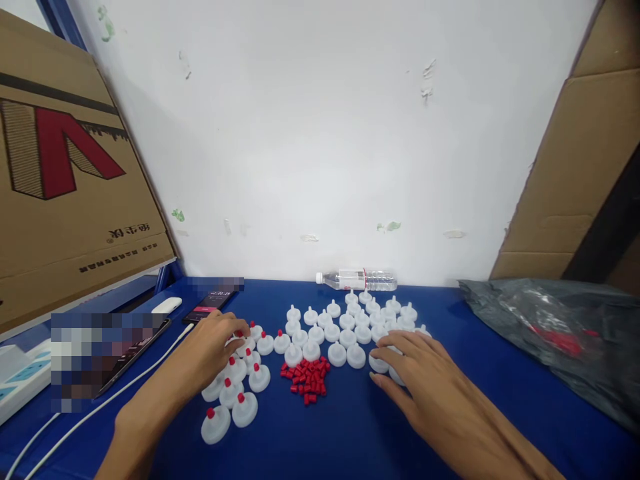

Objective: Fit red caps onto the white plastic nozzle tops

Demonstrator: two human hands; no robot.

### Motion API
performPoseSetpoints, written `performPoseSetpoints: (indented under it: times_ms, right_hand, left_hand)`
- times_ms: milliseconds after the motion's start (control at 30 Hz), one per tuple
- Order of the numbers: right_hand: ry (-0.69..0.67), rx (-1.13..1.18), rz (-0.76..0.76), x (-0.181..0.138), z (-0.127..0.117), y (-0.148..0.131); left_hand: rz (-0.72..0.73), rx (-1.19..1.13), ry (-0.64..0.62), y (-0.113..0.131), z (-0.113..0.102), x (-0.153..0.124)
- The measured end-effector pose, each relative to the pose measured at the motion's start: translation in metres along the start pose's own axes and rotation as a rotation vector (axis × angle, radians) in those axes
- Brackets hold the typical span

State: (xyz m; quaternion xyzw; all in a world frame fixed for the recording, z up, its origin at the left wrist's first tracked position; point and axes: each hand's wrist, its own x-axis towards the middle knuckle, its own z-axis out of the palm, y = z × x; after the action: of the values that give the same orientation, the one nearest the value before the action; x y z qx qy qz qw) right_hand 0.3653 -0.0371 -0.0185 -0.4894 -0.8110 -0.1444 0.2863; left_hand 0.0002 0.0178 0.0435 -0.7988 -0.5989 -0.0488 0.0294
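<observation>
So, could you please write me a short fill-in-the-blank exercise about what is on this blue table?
1. The pile of small loose tips between the two groups of caps is ____ in colour.
2. The water bottle by the wall is lying on its ____.
3. The caps with tips fitted lie under the person's ____ hand.
4. The right hand rests on white caps without tips, which lie on a ____ table.

Missing words: red; side; left; blue

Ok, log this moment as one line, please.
left hand: resting on red-tipped white caps | right hand: resting on plain white caps | red tips pile: between groups | surface: blue table
</observation>
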Motion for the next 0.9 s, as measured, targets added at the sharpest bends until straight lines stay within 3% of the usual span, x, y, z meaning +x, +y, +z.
performPoseSetpoints:
  times_ms: [400,700,900]
  right_hand:
    - [-0.010,0.017,-0.001,-0.002,0.001,0.001]
    - [-0.061,0.025,0.016,-0.001,-0.002,0.000]
    - [-0.070,0.029,0.025,0.001,-0.004,0.000]
  left_hand:
    - [0.012,0.086,0.005,0.001,0.002,0.004]
    - [0.007,0.002,0.069,0.007,-0.005,0.000]
    - [-0.097,-0.046,0.110,-0.014,-0.019,-0.011]
